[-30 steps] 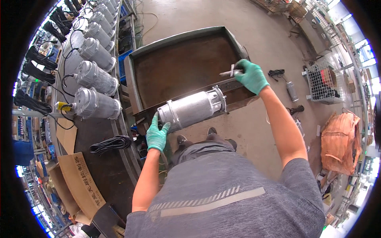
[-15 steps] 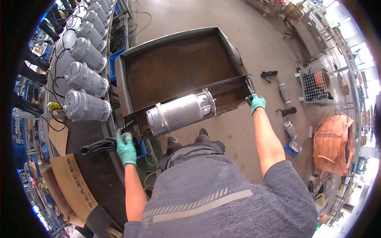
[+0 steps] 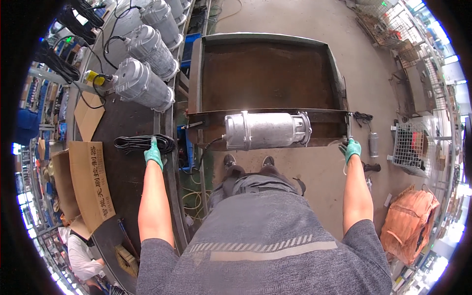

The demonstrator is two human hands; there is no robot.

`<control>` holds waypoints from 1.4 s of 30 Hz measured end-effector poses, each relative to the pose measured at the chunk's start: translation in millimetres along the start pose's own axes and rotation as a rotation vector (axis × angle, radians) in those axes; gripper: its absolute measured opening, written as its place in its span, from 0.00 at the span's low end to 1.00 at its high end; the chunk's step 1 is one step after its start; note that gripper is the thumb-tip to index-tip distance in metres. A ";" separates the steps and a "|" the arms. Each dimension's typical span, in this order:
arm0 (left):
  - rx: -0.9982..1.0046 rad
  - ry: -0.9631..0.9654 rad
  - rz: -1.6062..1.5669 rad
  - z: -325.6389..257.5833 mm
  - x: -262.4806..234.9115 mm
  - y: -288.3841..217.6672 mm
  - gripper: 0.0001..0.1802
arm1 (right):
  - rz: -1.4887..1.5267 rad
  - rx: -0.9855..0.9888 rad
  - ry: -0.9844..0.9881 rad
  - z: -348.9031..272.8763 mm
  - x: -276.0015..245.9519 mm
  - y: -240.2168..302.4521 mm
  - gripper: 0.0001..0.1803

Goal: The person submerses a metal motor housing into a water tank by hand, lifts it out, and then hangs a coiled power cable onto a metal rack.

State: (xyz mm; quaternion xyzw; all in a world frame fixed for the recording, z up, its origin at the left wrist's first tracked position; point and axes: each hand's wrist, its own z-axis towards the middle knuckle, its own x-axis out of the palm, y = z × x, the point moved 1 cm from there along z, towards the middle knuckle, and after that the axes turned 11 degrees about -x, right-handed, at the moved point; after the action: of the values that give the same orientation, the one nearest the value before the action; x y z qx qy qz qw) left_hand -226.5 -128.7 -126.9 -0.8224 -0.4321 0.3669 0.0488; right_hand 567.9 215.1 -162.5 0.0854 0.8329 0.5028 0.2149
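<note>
My left hand (image 3: 154,153), in a green glove, is closed on the near side of a coiled black cable (image 3: 132,143) on the dark bench, thumb on top; its other fingers are mostly hidden. My right hand (image 3: 352,149), gloved the same, is closed around the lower end of a slim metal handle (image 3: 349,127) at the tray's right edge. Between my arms a silver cylindrical pump (image 3: 268,130) lies on its side across the front of a brown-bottomed metal tray (image 3: 270,73). A black cable runs from its left end toward the bench.
Several grey pumps (image 3: 143,84) stand along the left bench with cables attached. An open cardboard box (image 3: 93,182) is nearer me. On the right are a wire cage (image 3: 412,147), an orange sack (image 3: 410,223) and another pump (image 3: 373,144) on the floor. A person (image 3: 83,258) is at lower left.
My view has shifted, so the tray and pump appear further right and more level. My left hand has moved from beside the cable coil onto it. The right hand remains at the tray's right edge.
</note>
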 end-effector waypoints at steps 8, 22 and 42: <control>-0.149 0.032 -0.212 80.0 -22.2 -10.5 0.52 | -0.517 -0.438 0.377 -99.6 76.9 77.3 0.30; 0.629 0.861 -1.022 -224.1 -154.6 18.2 0.26 | -0.516 0.114 1.193 -122.7 197.9 118.2 0.26; 1.575 0.256 -0.871 -522.2 -422.9 138.0 0.23 | -0.360 -0.108 1.763 -327.8 183.0 71.6 0.25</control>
State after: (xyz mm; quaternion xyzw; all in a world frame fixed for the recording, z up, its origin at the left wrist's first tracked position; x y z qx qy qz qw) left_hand 52.6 -406.5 434.8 -0.3493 -0.3203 0.4111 0.7787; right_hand 253.6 52.5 -18.0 -0.4729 0.6717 0.3830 -0.4226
